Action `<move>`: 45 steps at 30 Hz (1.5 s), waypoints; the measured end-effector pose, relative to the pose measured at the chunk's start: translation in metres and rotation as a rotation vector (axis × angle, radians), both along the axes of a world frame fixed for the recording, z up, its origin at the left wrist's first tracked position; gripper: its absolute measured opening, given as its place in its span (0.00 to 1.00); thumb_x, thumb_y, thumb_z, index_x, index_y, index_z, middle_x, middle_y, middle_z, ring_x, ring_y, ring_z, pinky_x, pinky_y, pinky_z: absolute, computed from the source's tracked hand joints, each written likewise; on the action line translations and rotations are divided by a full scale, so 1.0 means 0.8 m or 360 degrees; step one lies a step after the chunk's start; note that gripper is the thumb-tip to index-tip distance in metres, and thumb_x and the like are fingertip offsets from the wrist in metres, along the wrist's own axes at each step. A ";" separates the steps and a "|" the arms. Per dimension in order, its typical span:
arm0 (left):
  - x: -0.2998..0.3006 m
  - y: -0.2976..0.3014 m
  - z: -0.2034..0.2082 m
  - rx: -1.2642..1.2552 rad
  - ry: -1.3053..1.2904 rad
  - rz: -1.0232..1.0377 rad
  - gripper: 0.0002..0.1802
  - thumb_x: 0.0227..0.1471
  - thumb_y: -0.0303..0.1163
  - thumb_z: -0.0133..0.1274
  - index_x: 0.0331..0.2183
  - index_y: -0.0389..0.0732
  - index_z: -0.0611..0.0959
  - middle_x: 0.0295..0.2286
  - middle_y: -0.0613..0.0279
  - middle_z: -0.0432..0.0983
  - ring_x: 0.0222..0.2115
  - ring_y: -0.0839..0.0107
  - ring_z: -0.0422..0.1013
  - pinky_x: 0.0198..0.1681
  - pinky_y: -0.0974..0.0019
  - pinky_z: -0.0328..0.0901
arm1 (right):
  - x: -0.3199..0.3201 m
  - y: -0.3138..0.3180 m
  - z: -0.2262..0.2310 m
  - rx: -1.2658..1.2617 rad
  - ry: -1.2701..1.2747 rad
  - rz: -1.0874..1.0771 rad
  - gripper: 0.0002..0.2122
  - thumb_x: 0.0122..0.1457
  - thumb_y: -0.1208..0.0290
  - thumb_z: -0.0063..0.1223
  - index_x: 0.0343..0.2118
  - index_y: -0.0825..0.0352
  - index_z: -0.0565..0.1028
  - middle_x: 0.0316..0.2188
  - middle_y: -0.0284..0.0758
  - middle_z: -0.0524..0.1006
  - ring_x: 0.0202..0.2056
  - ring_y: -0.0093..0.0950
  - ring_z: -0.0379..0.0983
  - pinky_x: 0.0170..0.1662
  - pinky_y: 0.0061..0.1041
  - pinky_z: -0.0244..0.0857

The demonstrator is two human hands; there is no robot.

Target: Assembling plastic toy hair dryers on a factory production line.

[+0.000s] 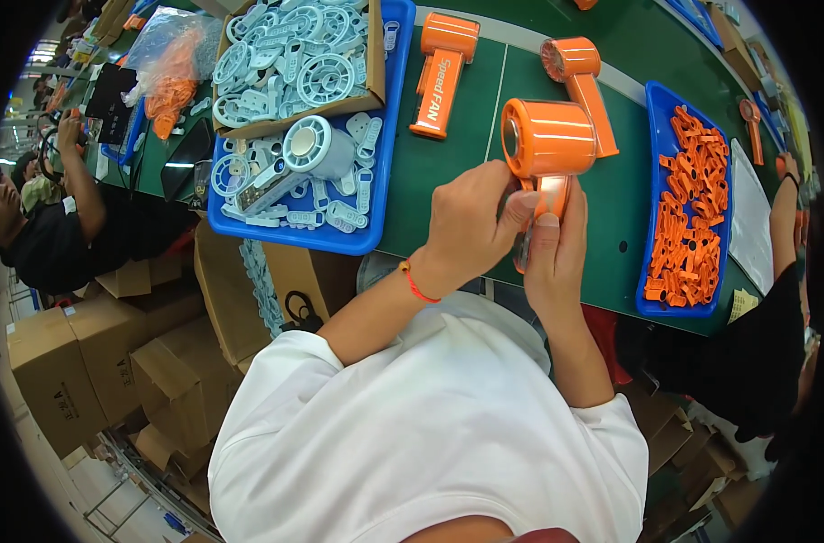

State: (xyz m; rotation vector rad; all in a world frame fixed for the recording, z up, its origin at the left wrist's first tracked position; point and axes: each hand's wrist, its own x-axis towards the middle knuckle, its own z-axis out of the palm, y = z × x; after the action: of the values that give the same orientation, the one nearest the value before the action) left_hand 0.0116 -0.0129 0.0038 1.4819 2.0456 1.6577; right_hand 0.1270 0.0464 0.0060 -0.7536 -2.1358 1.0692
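Note:
Between my two hands is an orange handheld fan (557, 136), its round head up and its handle pointing toward me. My left hand (471, 217) is closed on the left side of the handle, thumb pressed against it just below the head. My right hand (557, 249) wraps the handle from the right, with its thumb on the front. Beyond them on the green table lie a second orange fan (441, 77), at the left, and a third orange fan (585, 86), partly behind the head of the one I hold.
To the left, a blue tray (380, 181) carries a cardboard box (376, 54) of light blue parts and a light blue fan (317, 149). At the right, another blue tray (652, 181) holds small orange parts. Co-workers sit on both sides; cardboard boxes (77, 371) stand below left.

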 end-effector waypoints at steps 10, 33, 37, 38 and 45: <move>0.006 0.008 0.001 0.0063 0.0247 0.0182 0.14 0.55 0.36 0.44 0.24 0.36 0.71 0.17 0.57 0.64 0.16 0.60 0.64 0.18 0.62 0.60 | -0.002 -0.002 -0.008 -0.0155 0.0212 -0.0014 0.25 0.63 0.57 0.33 0.56 0.73 0.56 0.44 0.37 0.67 0.42 0.23 0.65 0.44 0.21 0.60; 0.009 0.002 -0.003 0.0094 -0.0062 0.0102 0.19 0.55 0.42 0.45 0.23 0.36 0.71 0.16 0.56 0.66 0.15 0.61 0.64 0.18 0.65 0.59 | -0.003 -0.017 -0.014 -0.0420 0.0364 -0.0143 0.27 0.63 0.55 0.35 0.56 0.74 0.57 0.45 0.34 0.67 0.42 0.20 0.65 0.43 0.19 0.61; 0.000 0.000 -0.002 0.0127 -0.0118 -0.0099 0.23 0.56 0.47 0.42 0.23 0.36 0.72 0.16 0.56 0.66 0.15 0.59 0.65 0.17 0.66 0.59 | 0.003 -0.015 -0.016 -0.0555 0.0465 -0.0088 0.29 0.62 0.51 0.34 0.56 0.74 0.57 0.44 0.34 0.68 0.42 0.21 0.65 0.43 0.20 0.61; 0.001 0.005 -0.006 0.0138 -0.0126 -0.0096 0.23 0.56 0.47 0.42 0.23 0.36 0.72 0.16 0.56 0.66 0.15 0.59 0.65 0.17 0.66 0.59 | 0.003 -0.010 -0.016 -0.0378 0.0397 -0.0087 0.30 0.62 0.48 0.33 0.55 0.74 0.57 0.43 0.34 0.67 0.42 0.21 0.65 0.42 0.19 0.61; 0.010 0.015 -0.003 0.0176 0.0078 0.0095 0.23 0.55 0.45 0.44 0.18 0.38 0.70 0.13 0.59 0.63 0.12 0.62 0.63 0.15 0.65 0.57 | -0.001 -0.009 -0.006 -0.0471 0.0361 -0.0172 0.34 0.58 0.43 0.37 0.54 0.73 0.60 0.40 0.32 0.70 0.38 0.19 0.66 0.40 0.17 0.61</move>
State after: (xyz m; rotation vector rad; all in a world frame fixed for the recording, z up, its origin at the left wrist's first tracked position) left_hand 0.0196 -0.0010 0.0014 1.5243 2.0734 1.8020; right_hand 0.1265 0.0394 0.0014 -0.8285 -1.7488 1.3600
